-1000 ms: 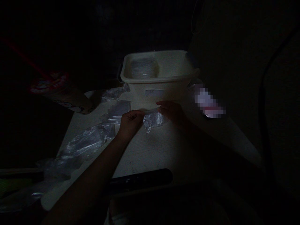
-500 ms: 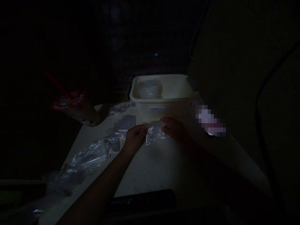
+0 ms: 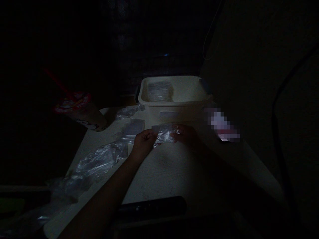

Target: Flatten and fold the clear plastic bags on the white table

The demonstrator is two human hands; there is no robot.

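Note:
Between my two hands, just in front of the basin, is a small clear plastic bag [image 3: 163, 134]. My left hand [image 3: 144, 143] pinches its left side, and my right hand [image 3: 185, 135] grips the right side with the thumb toward me. The light is dim, so what the bag contains, if anything, cannot be made out. More clear plastic bags [image 3: 102, 159] lie in a loose row along the left of the white table [image 3: 159, 176]. Behind my hands stands a cream plastic basin [image 3: 189, 103], with a stack of clear plastic packets [image 3: 159, 91] at its left inside.
A drink cup [image 3: 86, 114] with a red straw stands at the table's left edge. A blurred-out pale object [image 3: 223, 126] lies right of the basin. Near the front edge is a long black object [image 3: 154, 206]. A dark cable [image 3: 274, 116] hangs at right.
The bag has been tilted up and now lies flatter between my hands, its upper edge raised. My right fingers have shifted on it. The whole view has moved slightly.

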